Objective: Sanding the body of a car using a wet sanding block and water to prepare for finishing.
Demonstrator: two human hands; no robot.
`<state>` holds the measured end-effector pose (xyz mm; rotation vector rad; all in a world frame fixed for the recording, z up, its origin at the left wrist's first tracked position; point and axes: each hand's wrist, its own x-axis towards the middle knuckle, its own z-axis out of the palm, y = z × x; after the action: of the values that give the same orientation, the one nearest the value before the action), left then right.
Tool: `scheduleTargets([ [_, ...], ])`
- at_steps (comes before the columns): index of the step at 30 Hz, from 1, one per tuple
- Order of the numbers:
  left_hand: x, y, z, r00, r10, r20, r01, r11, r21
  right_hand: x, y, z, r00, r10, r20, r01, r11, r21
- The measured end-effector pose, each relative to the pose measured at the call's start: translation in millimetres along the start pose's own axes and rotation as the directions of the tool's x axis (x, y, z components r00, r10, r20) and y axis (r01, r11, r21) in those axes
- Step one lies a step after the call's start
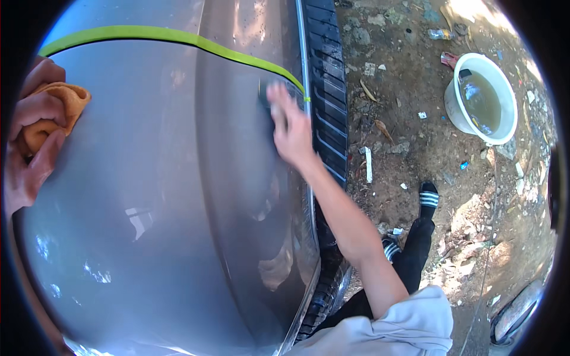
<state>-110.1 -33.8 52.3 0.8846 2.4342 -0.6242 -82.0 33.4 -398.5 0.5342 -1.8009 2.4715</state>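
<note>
My left hand point(37, 124) is closed around a folded orange cloth point(74, 98) at the left side of a glossy grey-brown car panel point(160, 172). Across the far part of the panel runs a strip of lime-green tape point(142, 34), bending down toward the right edge. Just below that tape, near the right edge, my right hand point(293, 127) presses a small dark pad point(263, 92) against the paint. Motion smears these fingers, and the hand covers most of the pad.
Ribbed black trim point(329, 89) borders the panel on the right. Beyond lies littered dirt ground point(386, 118) with a white tub point(450, 101) of murky water and a crumpled plastic bottle point(440, 34). My feet in striped slides point(428, 199) stand beside the car. A wheel-like object point(518, 311) lies lower right.
</note>
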Motion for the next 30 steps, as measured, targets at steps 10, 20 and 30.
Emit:
scheduleTargets([
  [10,-1.0,-13.0,5.4,0.986,0.124,-0.110,-0.133,0.988,-0.079,15.8,-61.5,28.1,0.997,-0.075,0.021,0.077,0.991,-0.112],
  [20,-11.7,-3.1,-16.4,0.984,0.097,-0.147,-0.098,0.995,0.000,2.7,-115.1,44.4,0.990,-0.140,-0.023,0.142,0.969,0.200],
  [30,-6.5,5.0,-23.2,0.990,0.097,-0.103,-0.098,0.995,0.002,51.5,-78.5,45.7,0.973,-0.204,-0.104,0.225,0.933,0.279],
])
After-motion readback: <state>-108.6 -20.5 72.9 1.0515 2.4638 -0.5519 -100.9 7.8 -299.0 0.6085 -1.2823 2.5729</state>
